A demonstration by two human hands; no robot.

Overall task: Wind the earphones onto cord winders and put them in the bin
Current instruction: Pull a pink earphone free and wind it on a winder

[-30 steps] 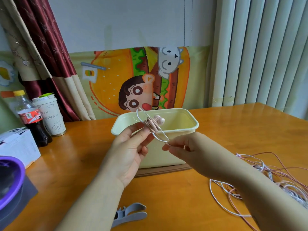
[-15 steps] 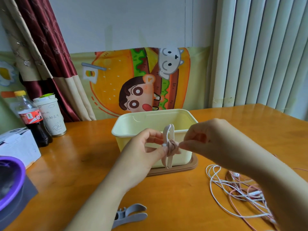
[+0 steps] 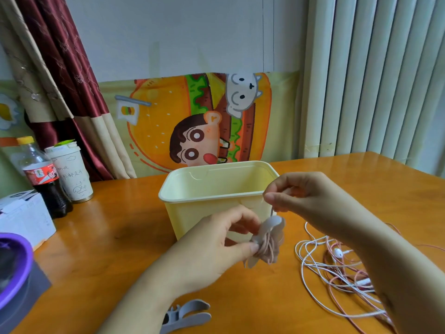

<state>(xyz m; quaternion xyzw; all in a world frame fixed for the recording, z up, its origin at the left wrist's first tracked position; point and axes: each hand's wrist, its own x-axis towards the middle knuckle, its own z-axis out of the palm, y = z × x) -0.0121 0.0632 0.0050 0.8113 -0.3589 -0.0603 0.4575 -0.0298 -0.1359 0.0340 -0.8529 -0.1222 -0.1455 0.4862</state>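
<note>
So the left hand (image 3: 212, 242) has the grey cord winder (image 3: 273, 226) pinched at its waist between thumb and fingertips. The pink earphone cord (image 3: 268, 250) is bunched in loops around the middle of it. The right hand (image 3: 296, 196) is up above, fingertips closed on a short thin bit of that cord rising off the top of the winder. That puts the hands close together but not touching, one stacked over the other. The winder stands roughly upright, top leaning a little to the person's right, and it's held in the air rather than resting on the table (image 3: 108, 237). What matters for the drop: the bin (image 3: 192, 218) is right behind it, away from the person. The winder hangs in front of the bin's front wall near the right corner, lower than the rim. My guess is the tail end needs tucking in first, then it's a lift up and forward over the rim. The right hand is nearer the rim, but the left one actually carries the winder, so I'd expect the left to do it. I can't tell if the earbuds are wrapped in already. A spare winder (image 3: 190, 314) lies on the table close to the person, and a tangle of earphones (image 3: 337, 276) sits to the right.
</note>
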